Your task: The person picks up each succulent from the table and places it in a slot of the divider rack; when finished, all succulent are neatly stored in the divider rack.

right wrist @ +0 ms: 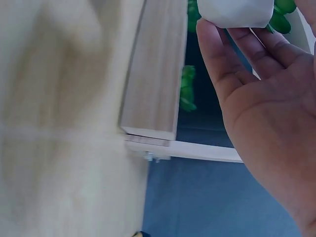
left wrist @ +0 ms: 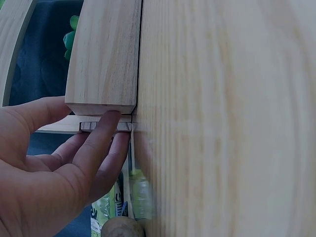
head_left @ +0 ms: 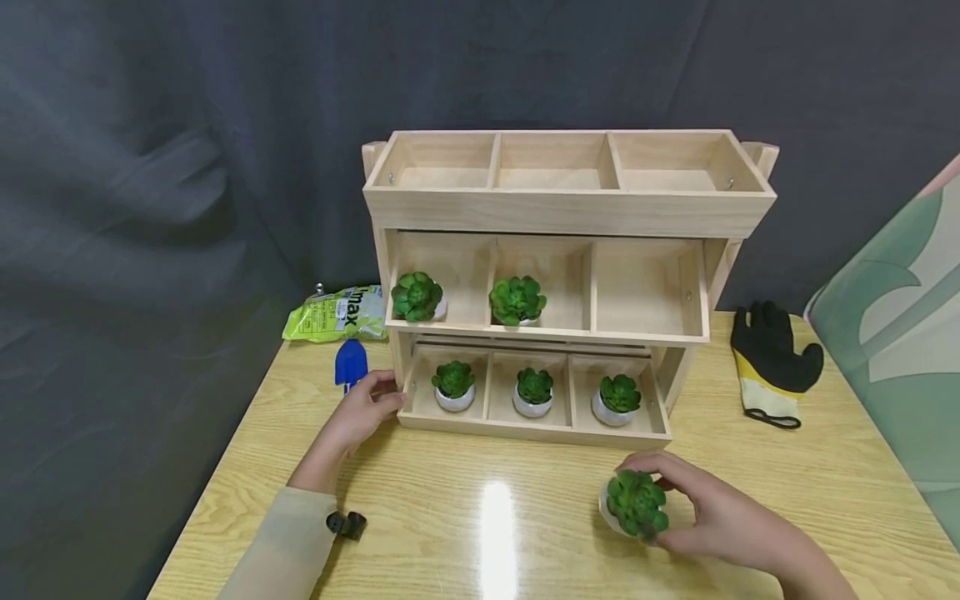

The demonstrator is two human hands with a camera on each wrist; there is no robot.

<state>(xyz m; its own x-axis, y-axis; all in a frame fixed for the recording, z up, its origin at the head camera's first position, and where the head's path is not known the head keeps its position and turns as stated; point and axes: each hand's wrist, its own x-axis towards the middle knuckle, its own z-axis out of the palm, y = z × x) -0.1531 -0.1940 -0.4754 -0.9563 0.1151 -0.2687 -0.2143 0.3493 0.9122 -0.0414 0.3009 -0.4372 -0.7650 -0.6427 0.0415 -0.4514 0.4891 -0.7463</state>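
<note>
My right hand [head_left: 708, 517] grips a small potted succulent [head_left: 637, 503] by its white pot [right wrist: 236, 12], above the table in front of the shelf's right end. At the lower left corner of a three-tier wooden planter shelf [head_left: 570, 214], my left hand [head_left: 365, 414] holds the end of the bottom tray [head_left: 525, 431]; the left wrist view shows its fingers bent against the wood. Three similar succulents stand in the bottom tray, one per compartment. On the middle tier, one succulent [head_left: 417, 297] sits in the left compartment and another [head_left: 517, 301] in the centre one.
Left of the shelf lie a green bag [head_left: 330, 315] and a blue toy-like shovel [head_left: 350, 363]. A black, yellow and white work glove [head_left: 772, 358] rests to the right. Dark cloth [head_left: 187, 208] hangs behind, and a patterned panel [head_left: 900, 333] stands at the right edge.
</note>
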